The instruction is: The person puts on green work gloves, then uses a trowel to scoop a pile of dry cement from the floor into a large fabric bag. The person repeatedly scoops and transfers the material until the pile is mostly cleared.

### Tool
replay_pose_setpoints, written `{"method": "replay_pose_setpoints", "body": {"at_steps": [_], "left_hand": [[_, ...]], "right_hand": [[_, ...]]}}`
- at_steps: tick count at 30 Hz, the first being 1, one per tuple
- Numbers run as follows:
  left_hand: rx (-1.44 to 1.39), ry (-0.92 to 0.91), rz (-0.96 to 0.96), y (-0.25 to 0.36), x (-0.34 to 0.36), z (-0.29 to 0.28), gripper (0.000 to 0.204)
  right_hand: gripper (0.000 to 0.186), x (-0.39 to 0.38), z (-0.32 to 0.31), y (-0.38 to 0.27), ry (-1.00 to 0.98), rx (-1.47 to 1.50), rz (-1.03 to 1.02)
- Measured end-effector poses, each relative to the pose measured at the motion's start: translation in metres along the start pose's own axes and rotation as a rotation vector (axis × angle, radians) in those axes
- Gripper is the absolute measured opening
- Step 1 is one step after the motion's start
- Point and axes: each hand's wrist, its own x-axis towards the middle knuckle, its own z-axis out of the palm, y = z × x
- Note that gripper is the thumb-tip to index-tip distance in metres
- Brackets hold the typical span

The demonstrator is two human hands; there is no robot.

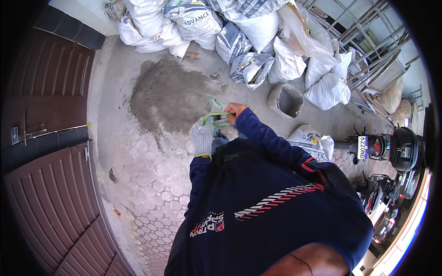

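My left hand [201, 139] wears a pale grey knit work glove with greenish fingers and a yellow-green wrist edge. Its fingers are closed at the cuff of a second, matching work glove [217, 107], just in front of my body. My bare right hand [236, 111] pinches that cuff's stretched yellow-green edge from the other side. The right fingertips stay outside the glove, as far as I can see. Beyond both hands, a patch of grey sand or cement mix [161, 94] lies spread on the floor.
Stacked white sacks [195, 23] line the far wall. An open-topped sack or bucket [272, 103] stands right of my hands, with another sack [311, 140] nearer. Parked motorcycles [382, 147] and leaning poles [375, 69] occupy the right. Brown metal doors [55, 198] are on the left.
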Motion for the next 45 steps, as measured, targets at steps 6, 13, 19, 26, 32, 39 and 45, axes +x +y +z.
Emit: {"method": "replay_pose_setpoints", "body": {"at_steps": [6, 13, 19, 26, 32, 39, 45], "left_hand": [[0.527, -0.119, 0.204, -0.041, -0.005, 0.037, 0.033], [0.316, -0.416, 0.281, -0.041, -0.005, 0.037, 0.024], [0.864, -0.341, 0.703, -0.007, -0.016, 0.037, 0.022], [0.782, -0.354, 0.431, 0.009, -0.018, 0.059, 0.036], [0.782, -0.594, 0.41, 0.04, 0.001, 0.091, 0.034], [0.836, -0.793, 0.474, 0.104, 0.029, 0.135, 0.038], [0.703, -0.584, 0.689, 0.174, 0.045, 0.151, 0.039]], "right_hand": [[0.031, -0.024, 0.002, -0.017, 0.512, -0.115, -0.294], [0.019, -0.002, 0.013, -0.023, 0.19, 0.889, 0.329], [0.026, -0.019, 0.048, 0.073, 0.06, -0.492, -0.276], [0.056, 0.092, 0.065, 0.099, -0.339, 1.831, 0.02], [0.059, 0.03, -0.001, 0.136, 0.399, 1.789, 0.275], [0.06, 0.022, -0.07, 0.138, 0.415, 1.908, 0.244], [0.06, 0.053, -0.13, 0.136, 0.361, 1.955, 0.196]]}}
